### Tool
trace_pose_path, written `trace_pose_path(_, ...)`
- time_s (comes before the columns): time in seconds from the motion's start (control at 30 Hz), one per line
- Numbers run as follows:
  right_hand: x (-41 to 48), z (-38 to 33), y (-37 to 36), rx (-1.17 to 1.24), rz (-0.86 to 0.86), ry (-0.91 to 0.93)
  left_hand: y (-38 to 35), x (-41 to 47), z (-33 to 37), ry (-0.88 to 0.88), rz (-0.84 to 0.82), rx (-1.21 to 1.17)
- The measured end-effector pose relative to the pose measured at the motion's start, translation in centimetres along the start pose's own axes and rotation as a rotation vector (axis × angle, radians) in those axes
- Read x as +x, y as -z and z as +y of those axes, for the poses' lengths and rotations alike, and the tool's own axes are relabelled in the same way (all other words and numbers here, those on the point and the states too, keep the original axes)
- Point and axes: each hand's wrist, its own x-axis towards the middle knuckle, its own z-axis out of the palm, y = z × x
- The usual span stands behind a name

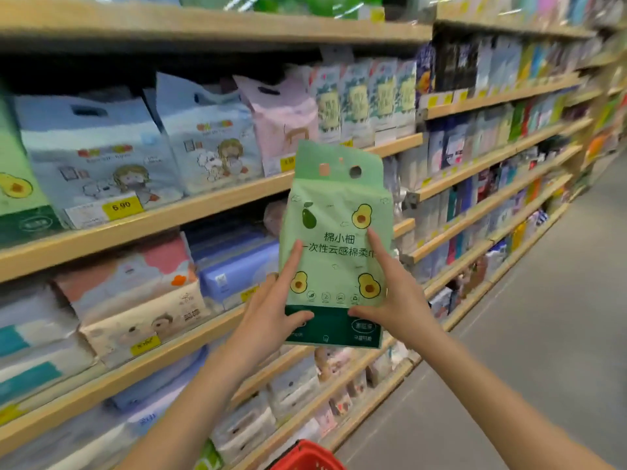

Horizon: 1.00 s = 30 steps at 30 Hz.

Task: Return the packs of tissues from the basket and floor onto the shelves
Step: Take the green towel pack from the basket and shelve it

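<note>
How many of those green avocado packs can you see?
2: the held pack between left hand and right hand; the shelf pack far left, cut off. Others may be hidden.

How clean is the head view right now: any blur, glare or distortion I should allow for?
Head view: the green avocado pack, held by left hand and right hand, is sharp, print readable; head view: shelves bow with wide-angle distortion and blur toward the edges; head view: glare streaks on the top shelf's wrapping.
</note>
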Motion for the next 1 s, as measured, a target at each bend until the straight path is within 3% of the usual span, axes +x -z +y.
trace_pose_path(0.17, 2.9, -2.2, 8.2, 0.023, 0.056, 0.165, 3.8, 3.3, 7.5, -0.051, 0.169, 0.062)
trace_pose_path(0.37, 7.0, -5.6, 12.8, 0.041, 0.102, 0.327, 8.7, 5.7, 12.3, -0.087, 0.294, 0.108)
trace_pose_path(0.63, 14.9, -12.2, 13.0, 0.048, 0.138, 0.539, 16.4, 9.1, 12.0, -0.088, 0.482, 0.226)
trace_pose_path(1.0, 25.4, -20.1, 13.1, 0.069, 0.295, 0.736, 26.1, 16.3, 10.0, -0.232, 0.682, 0.348)
